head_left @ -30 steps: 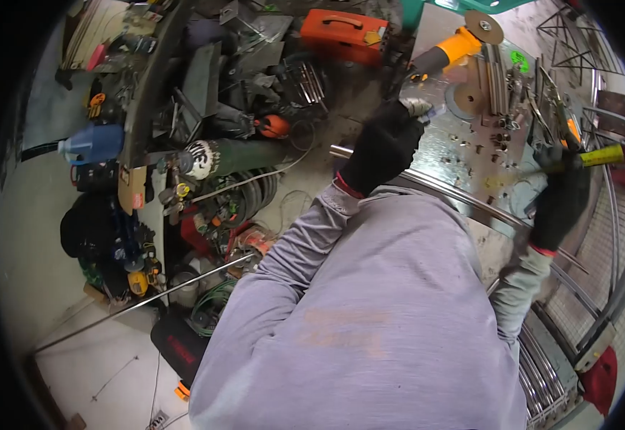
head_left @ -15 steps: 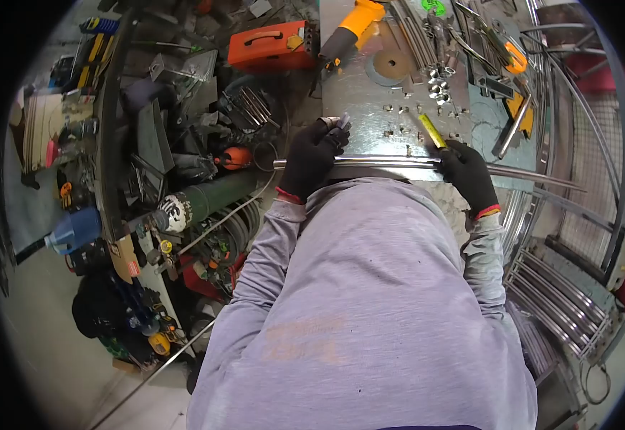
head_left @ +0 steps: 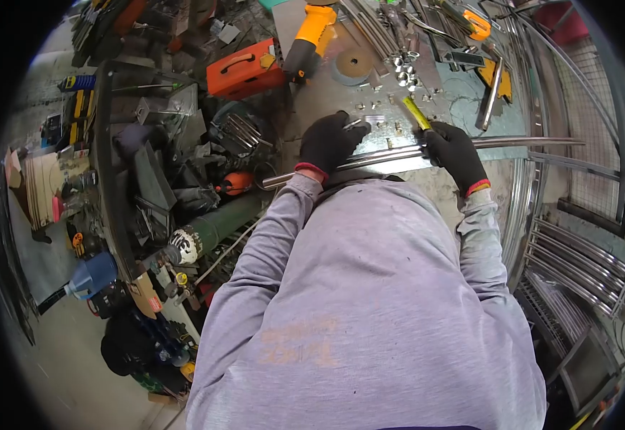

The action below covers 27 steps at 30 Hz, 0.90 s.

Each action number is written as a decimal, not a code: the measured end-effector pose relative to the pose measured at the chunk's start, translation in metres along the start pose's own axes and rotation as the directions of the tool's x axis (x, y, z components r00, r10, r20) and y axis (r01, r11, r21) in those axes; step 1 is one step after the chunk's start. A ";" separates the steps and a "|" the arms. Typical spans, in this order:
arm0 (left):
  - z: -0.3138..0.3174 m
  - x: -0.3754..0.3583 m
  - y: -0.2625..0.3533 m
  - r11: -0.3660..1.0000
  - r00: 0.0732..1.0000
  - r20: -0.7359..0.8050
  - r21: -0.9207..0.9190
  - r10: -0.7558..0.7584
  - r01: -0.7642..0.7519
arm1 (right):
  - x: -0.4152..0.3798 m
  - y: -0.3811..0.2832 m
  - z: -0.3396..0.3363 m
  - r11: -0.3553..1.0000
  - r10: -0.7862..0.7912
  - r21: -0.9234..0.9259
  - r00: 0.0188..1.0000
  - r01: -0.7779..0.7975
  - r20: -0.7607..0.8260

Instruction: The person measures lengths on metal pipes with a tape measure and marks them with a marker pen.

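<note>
My left hand [head_left: 330, 143], in a black glove with a red cuff, is closed on a small shiny piece [head_left: 355, 124] near its fingertips. I cannot make out its kind. My right hand [head_left: 457, 156], gloved alike, is closed around the lower end of a yellow marker-like stick [head_left: 414, 113], which points up and left. Long shiny metal tubes [head_left: 384, 157] lie across the near edge of the metal table [head_left: 309, 100], beside both hands. Several small metal pieces [head_left: 399, 127] lie scattered between the hands.
Beyond the hands are a yellow-and-black power tool [head_left: 312, 39], a round disc [head_left: 353, 66] and loose rods [head_left: 365, 25]. An orange metal box [head_left: 244, 69] stands left of the table. A green gas cylinder [head_left: 219, 221] lies at the left. More tubes [head_left: 581, 261] are stacked at the right.
The view has turned, so the tubes now slant up to the right. My left hand has shifted slightly right and forward over the table, still with the small piece. My right hand keeps the yellow stick.
</note>
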<state>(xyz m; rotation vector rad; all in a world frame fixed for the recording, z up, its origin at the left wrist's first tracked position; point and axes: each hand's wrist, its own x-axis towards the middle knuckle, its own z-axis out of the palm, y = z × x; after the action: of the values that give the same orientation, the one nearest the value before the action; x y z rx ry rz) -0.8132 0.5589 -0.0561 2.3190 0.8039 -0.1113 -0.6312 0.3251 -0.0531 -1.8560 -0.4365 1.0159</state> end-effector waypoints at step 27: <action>-0.042 -0.075 0.001 0.652 0.992 0.067 -0.749 -0.103 0.118 | 0.042 -0.053 0.026 -0.132 -0.366 0.991 0.927 0.034 -0.081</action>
<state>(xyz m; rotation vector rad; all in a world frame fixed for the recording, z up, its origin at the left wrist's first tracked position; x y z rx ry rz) -0.8786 0.5458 -0.0020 1.4640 0.7855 0.1351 -0.6205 0.3937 -0.0323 -0.1460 0.0408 0.8529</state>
